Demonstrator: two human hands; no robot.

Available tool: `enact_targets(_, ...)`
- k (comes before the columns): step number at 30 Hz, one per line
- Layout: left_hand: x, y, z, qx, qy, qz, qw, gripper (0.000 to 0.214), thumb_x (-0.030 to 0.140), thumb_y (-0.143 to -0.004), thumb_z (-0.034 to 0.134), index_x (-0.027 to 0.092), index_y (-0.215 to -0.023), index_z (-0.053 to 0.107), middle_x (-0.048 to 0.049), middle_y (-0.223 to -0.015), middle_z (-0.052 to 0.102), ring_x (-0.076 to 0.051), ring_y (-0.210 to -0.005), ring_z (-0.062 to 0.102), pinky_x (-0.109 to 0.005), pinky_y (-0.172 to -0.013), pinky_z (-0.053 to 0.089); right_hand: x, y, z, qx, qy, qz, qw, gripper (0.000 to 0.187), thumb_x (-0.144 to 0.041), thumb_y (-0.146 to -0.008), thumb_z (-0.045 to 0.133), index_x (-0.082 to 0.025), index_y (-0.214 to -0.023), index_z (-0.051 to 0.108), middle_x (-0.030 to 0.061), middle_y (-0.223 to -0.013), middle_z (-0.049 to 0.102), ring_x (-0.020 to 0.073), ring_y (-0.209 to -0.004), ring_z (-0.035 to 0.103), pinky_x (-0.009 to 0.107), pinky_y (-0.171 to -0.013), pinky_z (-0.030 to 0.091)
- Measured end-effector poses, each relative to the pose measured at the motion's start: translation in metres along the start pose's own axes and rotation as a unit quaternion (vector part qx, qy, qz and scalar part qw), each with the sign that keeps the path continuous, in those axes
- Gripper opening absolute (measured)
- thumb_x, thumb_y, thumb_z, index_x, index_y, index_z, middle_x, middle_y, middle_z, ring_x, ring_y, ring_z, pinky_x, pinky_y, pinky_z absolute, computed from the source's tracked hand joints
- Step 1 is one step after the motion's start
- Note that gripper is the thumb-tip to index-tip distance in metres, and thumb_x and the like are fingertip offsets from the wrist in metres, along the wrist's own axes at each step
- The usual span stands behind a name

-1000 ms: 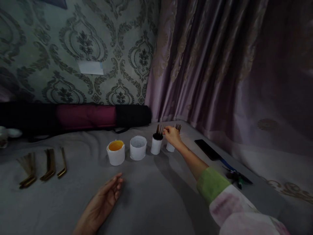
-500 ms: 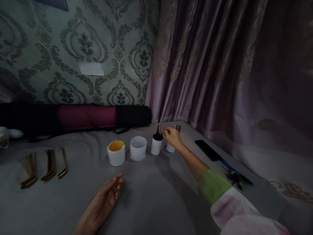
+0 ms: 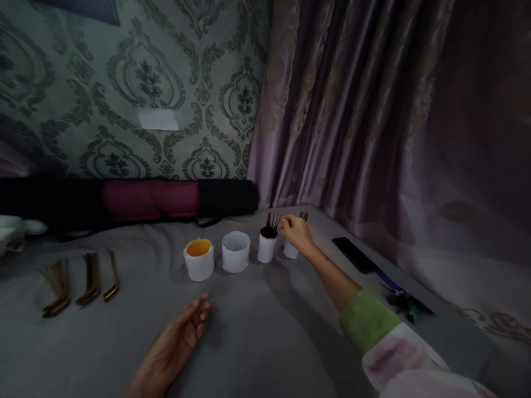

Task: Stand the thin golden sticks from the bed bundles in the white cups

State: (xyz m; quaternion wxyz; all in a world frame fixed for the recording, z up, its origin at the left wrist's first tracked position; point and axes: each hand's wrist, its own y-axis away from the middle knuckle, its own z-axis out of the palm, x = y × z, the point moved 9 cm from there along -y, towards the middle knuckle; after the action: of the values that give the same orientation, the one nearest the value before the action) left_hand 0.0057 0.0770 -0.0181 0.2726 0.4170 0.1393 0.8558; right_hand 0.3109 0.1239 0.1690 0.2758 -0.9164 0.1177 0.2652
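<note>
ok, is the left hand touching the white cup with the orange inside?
No, a strip of grey cloth shows between the left hand and that white cup.

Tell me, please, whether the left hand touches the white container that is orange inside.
Apart: the head view shows grey cloth between the left hand and that white container.

Grey cloth-covered sfc (image 3: 257, 342), rumpled at 10, loads on it! Along the far edge, 10 to 12 o'clock, long blk/maroon roll (image 3: 151, 198). Wht obj. (image 3: 14, 232) cut off betw. 9 and 10. At 9, three gold-toned bent bundles (image 3: 93, 279) side by side, apart. Then the row: yellow-inside wht pot (image 3: 199, 268) at 10, plain wht pot (image 3: 235, 258) nr 12, dark-mouthed cup (image 3: 265, 251) just past, second narrow cup (image 3: 291, 251) at 1. Blk phone-like slab (image 3: 352, 254) at 2, blue-handled tool (image 3: 404, 303) at 3!
</note>
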Motion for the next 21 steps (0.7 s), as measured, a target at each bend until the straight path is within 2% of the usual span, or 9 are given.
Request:
enact_targets(7, 0.001, 0.003, 0.005, -0.012, 0.023, -0.002, 1.0, 0.019, 0.005, -0.077, 0.05, 0.009, -0.093, 0.06, -0.0056, -0.076, 0.061, -0.008, -0.057, 0.057, -0.019, -0.053, 0.049, 0.001, 0.007, -0.006, 0.02, -0.038, -0.013, 0.999, 0.026, -0.026, -0.08, 0.039, -0.014, -0.084, 0.062, 0.0051, -0.073, 0.067, 0.0135, -0.064, 0.06, 0.024, -0.063, 0.043)
enact_targets(14, 0.002, -0.002, 0.008, -0.066, 0.066, 0.004, 0.996, 0.018, 0.011, -0.077, 0.054, 0.009, -0.094, 0.059, -0.0048, -0.074, 0.062, -0.008, -0.058, 0.056, -0.017, -0.051, 0.044, 0.004, 0.027, -0.008, 0.035, -0.078, 0.022, 0.996, 0.03, -0.036, -0.077, 0.042, -0.014, -0.082, 0.062, 0.0074, -0.07, 0.066, 0.0132, -0.05, 0.056, 0.025, -0.051, 0.041)
enact_targets(17, 0.002, -0.002, 0.007, -0.073, 0.083, 0.002, 0.994, 0.017, 0.015, -0.077, 0.055, 0.009, -0.092, 0.059, -0.0046, -0.073, 0.061, -0.007, -0.058, 0.055, -0.018, -0.052, 0.041, 0.006, 0.039, -0.001, 0.007, -0.09, 0.055, 0.994, 0.031, -0.04, -0.077, 0.042, -0.016, -0.079, 0.061, 0.0067, -0.066, 0.065, 0.0122, -0.043, 0.052, 0.025, -0.044, 0.038)
enact_targets(21, 0.004, -0.001, 0.007, -0.076, 0.091, 0.002, 0.993, 0.015, 0.016, -0.077, 0.054, 0.009, -0.089, 0.059, -0.0052, -0.073, 0.061, -0.007, -0.057, 0.053, -0.018, -0.054, 0.039, 0.009, 0.055, 0.021, -0.015, -0.117, 0.047, 0.992, 0.029, -0.043, -0.075, 0.045, -0.019, -0.078, 0.06, 0.0057, -0.066, 0.064, 0.0143, -0.046, 0.054, 0.026, -0.043, 0.04)
